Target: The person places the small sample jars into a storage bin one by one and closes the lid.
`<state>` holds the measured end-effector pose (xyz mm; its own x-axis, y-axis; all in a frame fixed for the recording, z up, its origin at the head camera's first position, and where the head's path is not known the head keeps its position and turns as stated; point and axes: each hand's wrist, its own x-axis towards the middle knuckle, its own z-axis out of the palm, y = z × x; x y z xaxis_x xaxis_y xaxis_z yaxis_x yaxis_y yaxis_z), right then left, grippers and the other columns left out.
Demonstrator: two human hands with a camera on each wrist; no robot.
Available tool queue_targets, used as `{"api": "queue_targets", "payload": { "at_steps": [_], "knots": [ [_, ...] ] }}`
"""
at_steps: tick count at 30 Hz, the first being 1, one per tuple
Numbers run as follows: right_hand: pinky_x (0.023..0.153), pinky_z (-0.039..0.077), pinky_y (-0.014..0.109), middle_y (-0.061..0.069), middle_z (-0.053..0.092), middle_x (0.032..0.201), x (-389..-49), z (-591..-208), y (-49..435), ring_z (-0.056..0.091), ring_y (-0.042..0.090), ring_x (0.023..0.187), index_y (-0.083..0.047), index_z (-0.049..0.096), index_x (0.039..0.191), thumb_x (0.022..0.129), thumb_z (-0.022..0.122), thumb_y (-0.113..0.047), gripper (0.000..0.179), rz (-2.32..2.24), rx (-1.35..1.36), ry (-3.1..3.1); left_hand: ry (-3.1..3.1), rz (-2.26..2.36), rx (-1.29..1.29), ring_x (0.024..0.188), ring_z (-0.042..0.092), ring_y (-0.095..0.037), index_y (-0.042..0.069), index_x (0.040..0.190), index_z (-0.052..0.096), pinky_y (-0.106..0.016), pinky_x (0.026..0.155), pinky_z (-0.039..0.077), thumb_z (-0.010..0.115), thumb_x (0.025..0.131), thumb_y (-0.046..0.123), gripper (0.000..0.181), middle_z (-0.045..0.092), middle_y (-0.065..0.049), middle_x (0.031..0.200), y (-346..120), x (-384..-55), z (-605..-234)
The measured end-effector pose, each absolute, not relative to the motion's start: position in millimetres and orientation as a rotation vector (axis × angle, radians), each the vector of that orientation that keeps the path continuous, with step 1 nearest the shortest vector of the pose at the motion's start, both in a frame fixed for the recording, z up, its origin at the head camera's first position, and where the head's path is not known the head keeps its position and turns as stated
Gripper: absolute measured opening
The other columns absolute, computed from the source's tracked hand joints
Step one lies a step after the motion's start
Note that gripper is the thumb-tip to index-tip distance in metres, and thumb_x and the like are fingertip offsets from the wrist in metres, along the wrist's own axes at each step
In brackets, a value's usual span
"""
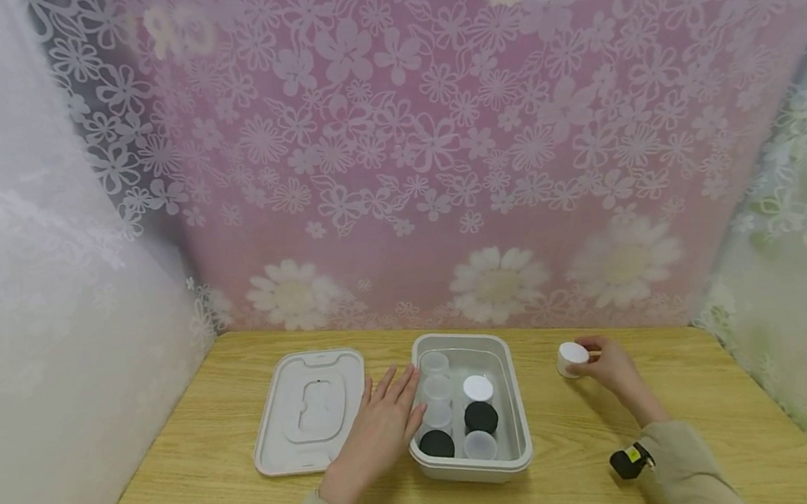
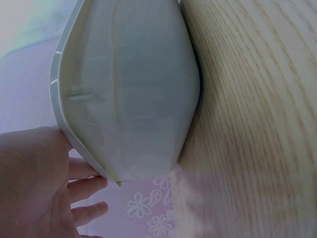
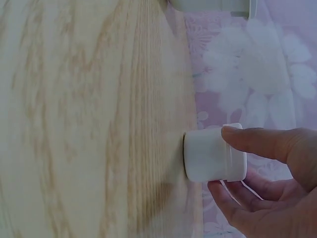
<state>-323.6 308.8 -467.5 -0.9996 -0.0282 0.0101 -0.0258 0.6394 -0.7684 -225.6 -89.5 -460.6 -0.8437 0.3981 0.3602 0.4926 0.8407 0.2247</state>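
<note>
My right hand (image 1: 616, 370) pinches a small white lidded jar (image 1: 572, 356) on the right part of the table. In the right wrist view, the thumb lies on the lid side of the white jar (image 3: 208, 154) and the fingers on the other; its base is at or very near the wood. My left hand (image 1: 375, 434), fingers straight and spread, rests on the left rim of a pale plastic box (image 1: 522, 414). Inside stand a white-lidded jar (image 1: 477, 388), black-lidded jars (image 1: 481, 417) and several translucent-lidded jars (image 1: 437, 388), in two columns.
A flat pale box lid (image 1: 276, 444) lies on the wooden table (image 1: 199, 496), left of the box. Behind the table hangs a pink flowered curtain (image 1: 402, 244), with pale curtains on both sides.
</note>
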Motion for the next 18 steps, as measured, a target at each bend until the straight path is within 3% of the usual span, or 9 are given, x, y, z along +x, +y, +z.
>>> {"api": "queue_targets", "payload": {
  "at_steps": [11, 18],
  "knots": [
    [0.089, 0.057, 0.044, 0.036, 0.047, 0.140, -317.3, -460.6, 294.3, 0.053, 0.049, 0.124, 0.010, 0.042, 0.146, 0.094, 0.074, -0.018, 0.068, -1.388, -0.077, 2.859, -2.725, -0.440, -0.676, 0.146, 0.037, -0.036, 0.004, 0.153, 0.045, -0.065, 0.116, 0.027, 0.050, 0.108, 0.032, 0.054, 0.046, -0.013, 0.156, -89.8, -223.8, -459.0],
    [0.090, 0.058, 0.041, 0.035, 0.049, 0.139, -309.3, -446.4, 276.5, 0.055, 0.050, 0.125, 0.009, 0.044, 0.145, 0.092, 0.076, -0.017, 0.066, -1.473, -0.151, 2.876, -2.726, -0.443, -0.677, 0.147, 0.037, -0.036, 0.004, 0.153, 0.045, -0.065, 0.116, 0.027, 0.050, 0.108, 0.032, 0.054, 0.045, -0.013, 0.156, -90.4, -223.7, -458.7]
  ]
}}
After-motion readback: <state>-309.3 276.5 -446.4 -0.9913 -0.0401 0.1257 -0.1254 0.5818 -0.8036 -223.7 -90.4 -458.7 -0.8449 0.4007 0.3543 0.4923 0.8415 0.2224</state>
